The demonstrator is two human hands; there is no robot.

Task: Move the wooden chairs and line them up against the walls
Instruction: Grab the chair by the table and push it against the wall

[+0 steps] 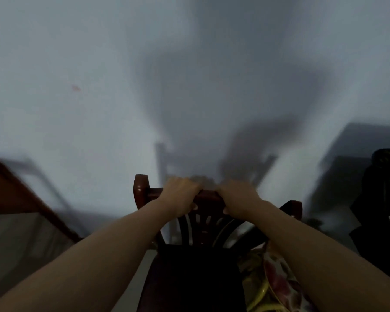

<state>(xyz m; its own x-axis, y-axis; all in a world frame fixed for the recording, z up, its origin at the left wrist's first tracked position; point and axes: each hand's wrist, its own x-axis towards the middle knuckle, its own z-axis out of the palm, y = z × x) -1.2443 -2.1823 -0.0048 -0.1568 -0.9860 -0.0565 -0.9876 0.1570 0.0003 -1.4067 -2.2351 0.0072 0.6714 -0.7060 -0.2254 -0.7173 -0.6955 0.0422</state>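
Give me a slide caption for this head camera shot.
Both hands, left and right, grip a wooden chair's top rail facing a pale wall.

A wooden chair (203,233) stands right in front of the person, with its back close to the wall (99,64) ahead. The left hand (180,194) and the right hand (239,197) sit side by side on the chair's top rail (208,194), fingers curled over it, left hand nearer the left post. The seat is below the arms. A patterned cloth (270,278) lies by the seat, on its right. A wooden edge (32,199) runs at the far left. A dark thing (378,210), too blurred to tell, stands at the far right by the wall.
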